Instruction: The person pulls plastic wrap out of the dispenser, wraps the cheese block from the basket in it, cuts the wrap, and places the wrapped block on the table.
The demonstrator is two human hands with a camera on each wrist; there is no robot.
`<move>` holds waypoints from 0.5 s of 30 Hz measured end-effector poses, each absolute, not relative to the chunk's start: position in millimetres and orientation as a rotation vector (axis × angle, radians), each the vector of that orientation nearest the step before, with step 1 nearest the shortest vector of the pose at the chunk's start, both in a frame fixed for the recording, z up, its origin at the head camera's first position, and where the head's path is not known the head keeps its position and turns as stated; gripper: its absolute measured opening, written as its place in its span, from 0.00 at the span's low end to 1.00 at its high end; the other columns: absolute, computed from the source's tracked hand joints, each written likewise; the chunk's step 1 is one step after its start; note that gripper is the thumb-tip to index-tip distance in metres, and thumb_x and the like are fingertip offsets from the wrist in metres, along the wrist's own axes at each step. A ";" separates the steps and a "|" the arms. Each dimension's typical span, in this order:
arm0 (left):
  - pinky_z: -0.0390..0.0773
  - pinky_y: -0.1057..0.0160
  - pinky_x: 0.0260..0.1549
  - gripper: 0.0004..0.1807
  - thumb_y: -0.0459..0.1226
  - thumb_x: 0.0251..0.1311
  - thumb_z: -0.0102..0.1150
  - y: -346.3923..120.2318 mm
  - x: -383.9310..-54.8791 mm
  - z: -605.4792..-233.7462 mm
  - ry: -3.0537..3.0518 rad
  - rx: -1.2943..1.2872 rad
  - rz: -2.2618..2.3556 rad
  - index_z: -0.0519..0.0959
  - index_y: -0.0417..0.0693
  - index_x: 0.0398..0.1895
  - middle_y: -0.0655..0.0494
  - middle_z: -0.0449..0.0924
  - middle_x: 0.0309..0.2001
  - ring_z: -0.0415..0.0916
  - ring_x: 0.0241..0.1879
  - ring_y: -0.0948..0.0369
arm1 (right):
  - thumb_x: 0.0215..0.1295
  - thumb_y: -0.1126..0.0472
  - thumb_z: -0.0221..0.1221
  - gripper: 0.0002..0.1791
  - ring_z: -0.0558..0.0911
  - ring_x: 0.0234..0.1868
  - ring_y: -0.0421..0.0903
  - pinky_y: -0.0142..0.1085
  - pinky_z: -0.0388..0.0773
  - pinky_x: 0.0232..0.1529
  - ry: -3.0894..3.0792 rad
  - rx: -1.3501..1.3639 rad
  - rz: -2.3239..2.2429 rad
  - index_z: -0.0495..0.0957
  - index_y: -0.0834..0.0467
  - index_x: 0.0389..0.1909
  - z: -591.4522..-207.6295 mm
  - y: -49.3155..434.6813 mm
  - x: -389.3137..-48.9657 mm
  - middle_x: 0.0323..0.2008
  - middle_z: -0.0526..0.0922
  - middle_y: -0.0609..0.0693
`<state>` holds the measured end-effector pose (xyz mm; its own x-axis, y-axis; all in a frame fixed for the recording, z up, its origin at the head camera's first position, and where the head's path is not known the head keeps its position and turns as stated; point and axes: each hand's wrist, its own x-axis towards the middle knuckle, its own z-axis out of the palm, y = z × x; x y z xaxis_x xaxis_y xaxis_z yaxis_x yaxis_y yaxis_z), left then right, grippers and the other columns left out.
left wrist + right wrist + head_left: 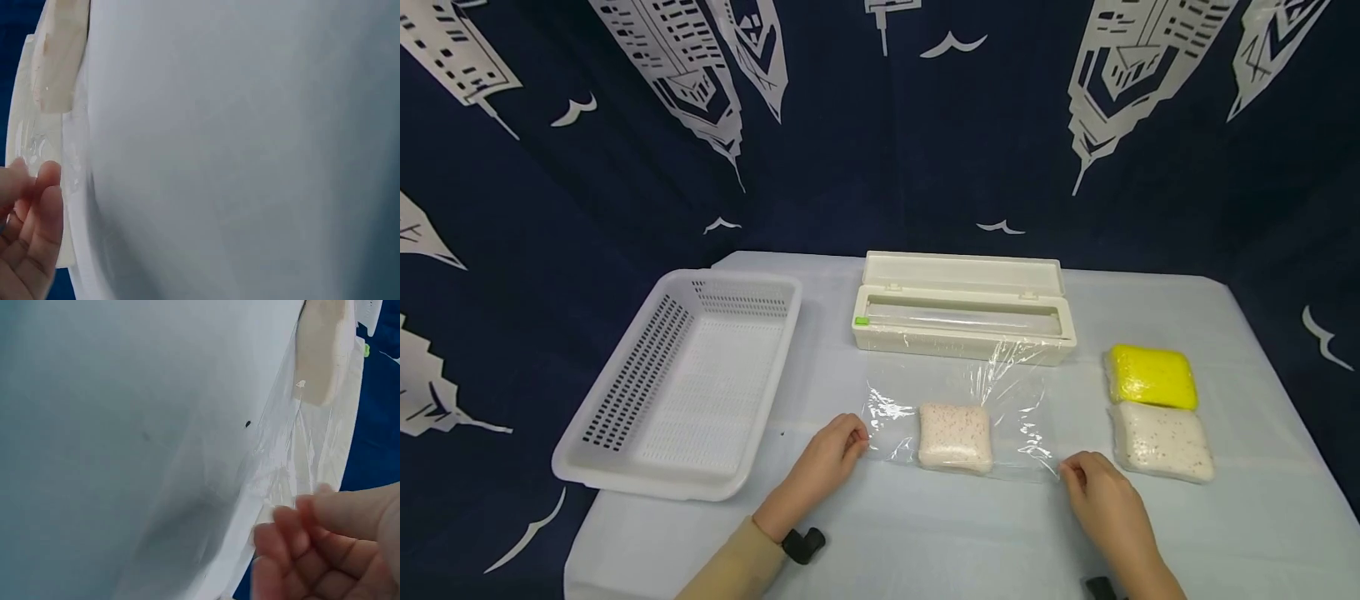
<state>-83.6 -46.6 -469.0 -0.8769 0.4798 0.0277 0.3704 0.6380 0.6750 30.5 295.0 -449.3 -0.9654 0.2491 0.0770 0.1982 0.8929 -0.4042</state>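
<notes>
A sheet of clear plastic wrap runs from the cream wrap dispenser toward the person. On the sheet sits a pale, speckled block, like a sponge or bar; its side also shows in the left wrist view and the right wrist view. The left hand pinches the sheet's left front corner between thumb and fingers. At the right front corner, the right hand pinches the film in the same way. Creases and glare spread across the film on both sides of the block.
A white perforated basket stands at the left. To the right lie a yellow wrapped block and a white speckled wrapped block, edge to edge. The dispenser's lid is raised, and a green slider sits at its left end.
</notes>
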 end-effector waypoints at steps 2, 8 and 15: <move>0.73 0.72 0.28 0.07 0.27 0.60 0.63 -46.0 -86.9 -472.3 2.668 0.667 1.060 0.75 0.45 0.31 0.59 0.72 0.28 0.68 0.28 0.67 | 0.63 0.65 0.63 0.07 0.73 0.24 0.44 0.36 0.71 0.23 -3.017 -0.346 0.623 0.79 0.66 0.30 -449.2 297.4 27.3 0.24 0.76 0.51; 0.71 0.72 0.27 0.06 0.27 0.60 0.63 -44.8 -94.4 -482.1 2.584 0.613 1.021 0.77 0.44 0.31 0.59 0.73 0.27 0.67 0.27 0.67 | 0.66 0.61 0.60 0.10 0.70 0.23 0.45 0.37 0.68 0.24 -3.248 -0.402 0.655 0.76 0.62 0.26 -451.2 301.2 16.0 0.21 0.74 0.49; 0.69 0.72 0.27 0.07 0.28 0.57 0.65 -35.7 -101.5 -484.2 2.650 0.612 0.919 0.76 0.45 0.29 0.59 0.72 0.27 0.66 0.27 0.67 | 0.63 0.60 0.62 0.11 0.70 0.22 0.45 0.37 0.67 0.23 -3.317 -0.351 0.628 0.75 0.61 0.24 -451.2 302.9 1.2 0.19 0.73 0.49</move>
